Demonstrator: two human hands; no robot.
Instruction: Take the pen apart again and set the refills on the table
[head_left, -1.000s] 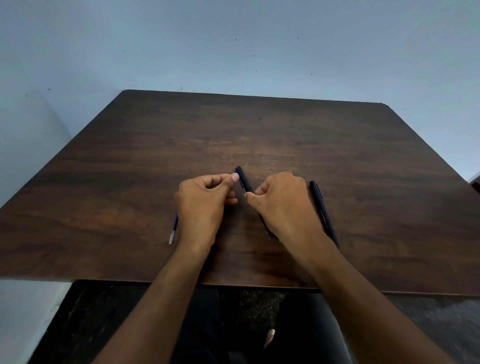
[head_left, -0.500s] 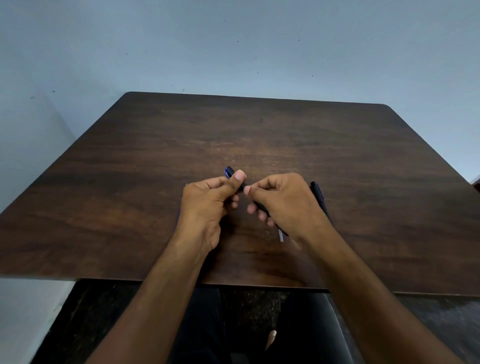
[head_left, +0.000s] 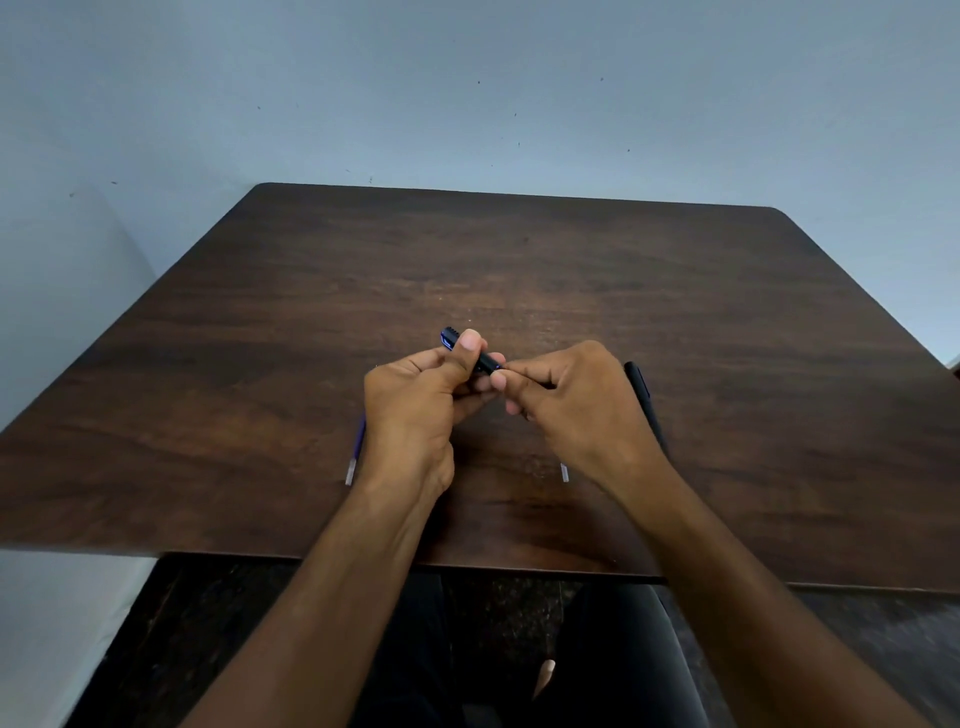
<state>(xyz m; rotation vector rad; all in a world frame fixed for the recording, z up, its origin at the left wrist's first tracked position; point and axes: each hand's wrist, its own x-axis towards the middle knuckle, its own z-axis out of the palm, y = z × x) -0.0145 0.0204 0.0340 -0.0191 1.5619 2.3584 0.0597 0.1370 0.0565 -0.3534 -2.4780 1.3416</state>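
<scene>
Dark wood table (head_left: 727, 338), blue wall behind. I see the left hand (head_left: 415, 400) and right hand (head_left: 576, 410) together at centre, both pinching one pen (head_left: 470, 353) held above the top. Risk: parts slip, roll toward 6 o'clock edge. Spare pen (head_left: 644, 400) at 3 o'clock.

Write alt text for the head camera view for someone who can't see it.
Two hands meet over a dark wooden table: the left hand grips a black pen cap and the right hand pinches the pen's other part at its near end. A black pen lies right of the right hand, and a thin blue refill lies left of the left wrist.
</scene>
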